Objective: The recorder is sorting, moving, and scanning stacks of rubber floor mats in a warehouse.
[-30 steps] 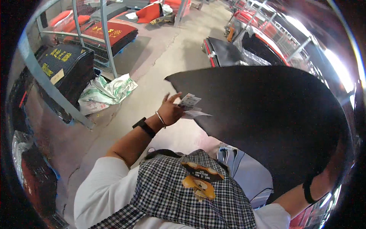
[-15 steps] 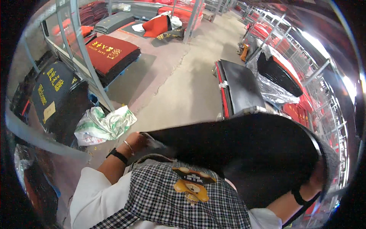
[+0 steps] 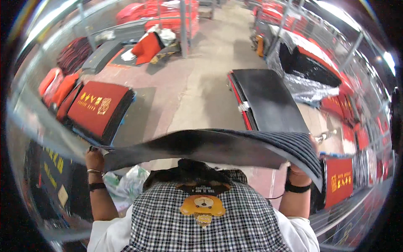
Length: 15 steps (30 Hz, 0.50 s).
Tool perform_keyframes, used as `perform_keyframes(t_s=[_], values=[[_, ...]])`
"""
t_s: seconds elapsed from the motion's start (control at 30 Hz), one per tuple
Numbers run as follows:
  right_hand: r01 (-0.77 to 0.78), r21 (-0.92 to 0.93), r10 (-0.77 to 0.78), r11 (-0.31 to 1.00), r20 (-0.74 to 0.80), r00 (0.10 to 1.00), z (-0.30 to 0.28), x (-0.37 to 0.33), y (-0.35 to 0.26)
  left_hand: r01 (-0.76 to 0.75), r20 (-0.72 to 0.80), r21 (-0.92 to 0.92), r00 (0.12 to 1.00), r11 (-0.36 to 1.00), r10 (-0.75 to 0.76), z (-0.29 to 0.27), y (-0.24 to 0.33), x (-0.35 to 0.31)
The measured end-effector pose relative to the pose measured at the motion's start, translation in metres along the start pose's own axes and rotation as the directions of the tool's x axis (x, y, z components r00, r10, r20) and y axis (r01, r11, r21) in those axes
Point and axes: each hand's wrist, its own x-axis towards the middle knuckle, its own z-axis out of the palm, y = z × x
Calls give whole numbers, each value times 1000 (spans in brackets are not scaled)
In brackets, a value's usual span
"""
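Observation:
A dark floor mat (image 3: pixel 197 147) stretches across in front of my body, bowed up in the middle. Its underside looks smooth and black, while ribbed grey pile shows where the right end bends over. My left hand (image 3: pixel 95 159) is closed around the mat's left end, wearing a bracelet and a black band. At the other end my right hand (image 3: pixel 299 174) grips the mat from below; the mat covers part of its fingers. Just beyond lies a stack of black and red mats (image 3: pixel 270 101) with a smooth black one on top.
On the left are a stack of red mats with gold lettering (image 3: pixel 98 107) and dark mats (image 3: pixel 48 176) behind a metal rail. A white and green plastic bag (image 3: pixel 126 185) lies near my left forearm. Plastic-wrapped mats (image 3: pixel 310 67) and red mats (image 3: pixel 339 180) stand on the right. An aisle (image 3: pixel 205 84) runs ahead.
The mat has gone from hanging low at my right to being spread level between both hands. Both hands have risen, and the view has turned left.

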Motion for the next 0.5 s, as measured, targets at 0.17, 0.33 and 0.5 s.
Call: perform_keyframes(t_s=[0.17, 0.33, 0.5], values=[[-263, 110, 279, 958, -163, 946, -8, 17, 12, 298, 71, -141, 954, 944, -291, -52, 35, 20], [-562, 175, 588, 809, -237, 773, -63, 31, 2, 280, -9, -56, 960, 958, -281, -64, 56, 31], [-604, 141, 620, 785, -140, 772, -79, 42, -5, 354, 59, -16, 934, 935, -352, -119, 72, 91]])
